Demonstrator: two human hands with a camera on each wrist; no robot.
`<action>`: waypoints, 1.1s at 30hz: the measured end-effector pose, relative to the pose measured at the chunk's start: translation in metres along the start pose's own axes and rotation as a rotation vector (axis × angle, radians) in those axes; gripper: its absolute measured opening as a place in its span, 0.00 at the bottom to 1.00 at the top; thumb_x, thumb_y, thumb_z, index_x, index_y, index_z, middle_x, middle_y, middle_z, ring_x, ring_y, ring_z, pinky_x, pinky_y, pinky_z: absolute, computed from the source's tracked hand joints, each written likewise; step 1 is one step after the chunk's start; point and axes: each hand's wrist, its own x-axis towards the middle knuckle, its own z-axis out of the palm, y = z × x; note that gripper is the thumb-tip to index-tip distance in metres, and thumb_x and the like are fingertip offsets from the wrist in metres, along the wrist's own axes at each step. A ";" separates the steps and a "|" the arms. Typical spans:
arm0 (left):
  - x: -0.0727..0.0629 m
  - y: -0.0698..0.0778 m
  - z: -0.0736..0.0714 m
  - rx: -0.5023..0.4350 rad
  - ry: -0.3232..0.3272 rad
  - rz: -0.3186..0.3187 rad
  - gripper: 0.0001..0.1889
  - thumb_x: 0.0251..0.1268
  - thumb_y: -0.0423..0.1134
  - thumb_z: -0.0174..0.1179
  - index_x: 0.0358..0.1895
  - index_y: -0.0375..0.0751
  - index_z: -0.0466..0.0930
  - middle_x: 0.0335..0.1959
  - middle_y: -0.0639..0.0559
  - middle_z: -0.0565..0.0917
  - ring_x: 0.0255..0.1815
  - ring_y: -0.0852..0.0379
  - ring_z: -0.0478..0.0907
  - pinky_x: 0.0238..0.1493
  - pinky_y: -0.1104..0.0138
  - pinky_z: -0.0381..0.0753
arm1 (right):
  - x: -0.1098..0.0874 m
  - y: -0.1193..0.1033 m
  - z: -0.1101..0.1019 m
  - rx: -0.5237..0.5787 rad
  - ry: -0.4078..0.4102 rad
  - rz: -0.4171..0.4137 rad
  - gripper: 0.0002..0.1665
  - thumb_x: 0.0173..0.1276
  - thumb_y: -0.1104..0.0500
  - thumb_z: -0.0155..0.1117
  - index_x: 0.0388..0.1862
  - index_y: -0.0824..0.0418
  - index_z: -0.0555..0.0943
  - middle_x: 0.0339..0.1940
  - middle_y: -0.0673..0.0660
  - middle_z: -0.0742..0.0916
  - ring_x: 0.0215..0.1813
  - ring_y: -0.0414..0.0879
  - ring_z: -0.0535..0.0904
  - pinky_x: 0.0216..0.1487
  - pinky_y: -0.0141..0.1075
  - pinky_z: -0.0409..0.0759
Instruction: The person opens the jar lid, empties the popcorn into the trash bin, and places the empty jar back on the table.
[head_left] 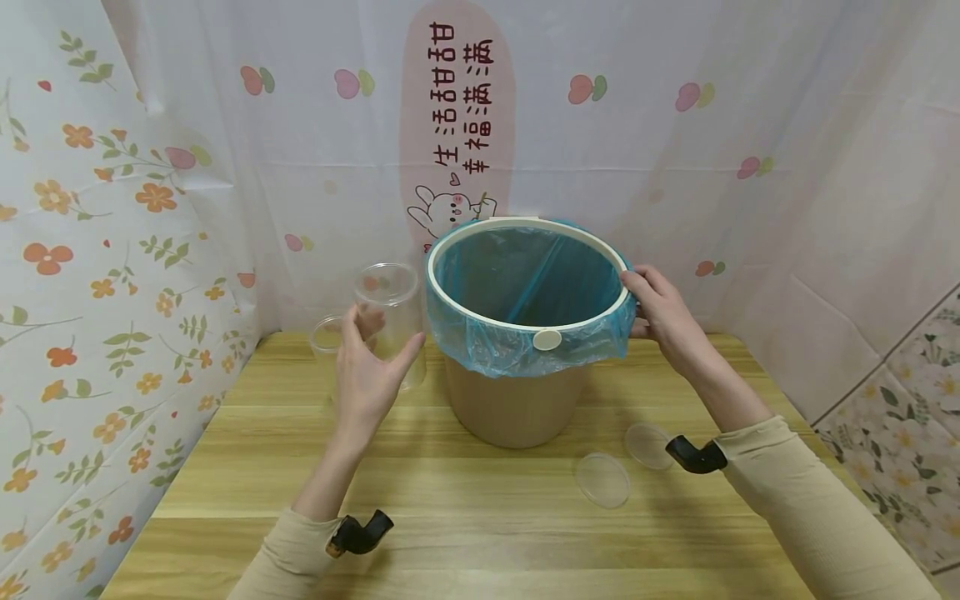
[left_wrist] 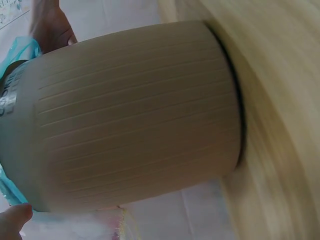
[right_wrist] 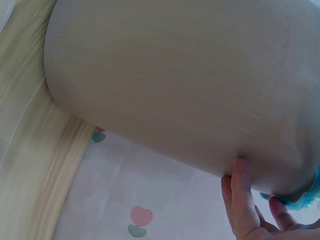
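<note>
A beige trash can (head_left: 517,408) stands upright on the table, lined with a blue plastic bag (head_left: 495,350) folded over its rim under a cream ring (head_left: 546,340). My right hand (head_left: 663,317) grips the can's right rim, thumb on the ring and fingers against the outer wall, as the right wrist view also shows. To the left of the can, my left hand (head_left: 365,379) is spread, thumb apart from the fingers, holding nothing. It overlaps a tall clear plastic cup (head_left: 387,300) in the head view. Another clear cup (head_left: 324,342) stands farther left, partly hidden by that hand.
Two clear round lids lie on the wooden table (head_left: 465,533): one lid (head_left: 602,481) in front of the can, the other lid (head_left: 648,446) near the right wrist. A printed curtain (head_left: 322,167) hangs close behind the can, and a floral one (head_left: 112,350) borders the left side.
</note>
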 end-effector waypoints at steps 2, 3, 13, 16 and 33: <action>-0.003 -0.003 0.001 0.002 -0.012 -0.019 0.49 0.57 0.49 0.76 0.77 0.43 0.55 0.67 0.41 0.76 0.71 0.45 0.74 0.76 0.50 0.72 | 0.000 0.000 0.000 -0.001 0.000 -0.003 0.23 0.81 0.36 0.46 0.61 0.49 0.68 0.47 0.48 0.77 0.41 0.33 0.85 0.41 0.30 0.88; -0.004 -0.005 0.001 0.006 -0.017 -0.028 0.49 0.58 0.49 0.76 0.77 0.42 0.55 0.68 0.40 0.75 0.72 0.45 0.74 0.77 0.50 0.71 | 0.000 0.001 0.001 0.000 0.001 -0.004 0.23 0.81 0.36 0.46 0.62 0.50 0.68 0.47 0.49 0.77 0.41 0.33 0.85 0.41 0.30 0.88; -0.016 -0.022 0.006 0.034 -0.033 -0.088 0.50 0.57 0.49 0.76 0.77 0.39 0.55 0.70 0.37 0.74 0.74 0.38 0.72 0.76 0.45 0.70 | 0.000 0.000 0.001 0.004 0.007 -0.006 0.23 0.80 0.36 0.47 0.61 0.49 0.69 0.46 0.49 0.77 0.40 0.34 0.84 0.41 0.31 0.88; -0.019 -0.027 0.008 0.034 -0.042 -0.099 0.50 0.57 0.49 0.76 0.77 0.38 0.55 0.72 0.35 0.72 0.75 0.36 0.71 0.76 0.44 0.70 | 0.000 0.001 0.001 0.005 0.005 -0.007 0.25 0.80 0.36 0.47 0.63 0.51 0.68 0.48 0.49 0.77 0.41 0.34 0.85 0.41 0.31 0.88; -0.024 -0.053 0.015 0.169 -0.098 -0.225 0.52 0.55 0.52 0.76 0.77 0.36 0.55 0.73 0.31 0.71 0.73 0.32 0.71 0.72 0.40 0.72 | 0.000 0.002 0.001 0.024 -0.001 -0.020 0.26 0.81 0.37 0.47 0.64 0.53 0.68 0.49 0.52 0.77 0.41 0.34 0.85 0.40 0.30 0.88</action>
